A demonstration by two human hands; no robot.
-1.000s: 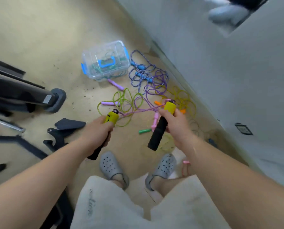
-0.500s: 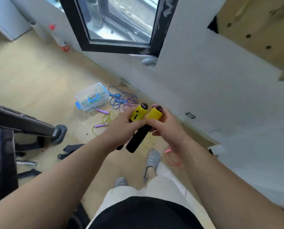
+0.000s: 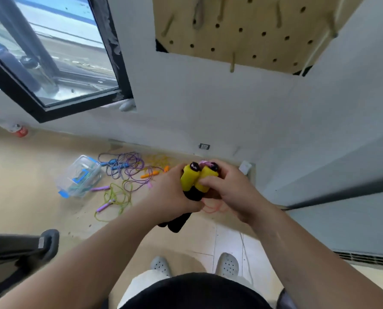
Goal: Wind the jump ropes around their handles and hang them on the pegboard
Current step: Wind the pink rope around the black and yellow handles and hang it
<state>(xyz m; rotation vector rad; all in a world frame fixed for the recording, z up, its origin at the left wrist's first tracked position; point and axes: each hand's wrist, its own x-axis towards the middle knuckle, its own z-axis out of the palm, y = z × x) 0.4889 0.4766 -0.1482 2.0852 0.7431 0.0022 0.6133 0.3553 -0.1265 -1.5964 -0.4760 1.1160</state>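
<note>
Fingers (image 3: 209, 180) of left hand (image 3: 171, 194) and right hand (image 3: 230, 189) curl round two yellow handles (image 3: 190, 177) pressed together

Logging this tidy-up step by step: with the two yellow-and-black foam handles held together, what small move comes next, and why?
Probably free the right hand to start wrapping the thin pink rope round the two yellow-and-black foam handles: the left hand grips them side by side too, and the rope hangs loose below.

Matt yellow-and-black foam handles (image 3: 193, 181); pale wooden pegboard (image 3: 248, 30); clear glossy plastic box (image 3: 79, 177); smooth beige floor (image 3: 29, 186).
</note>
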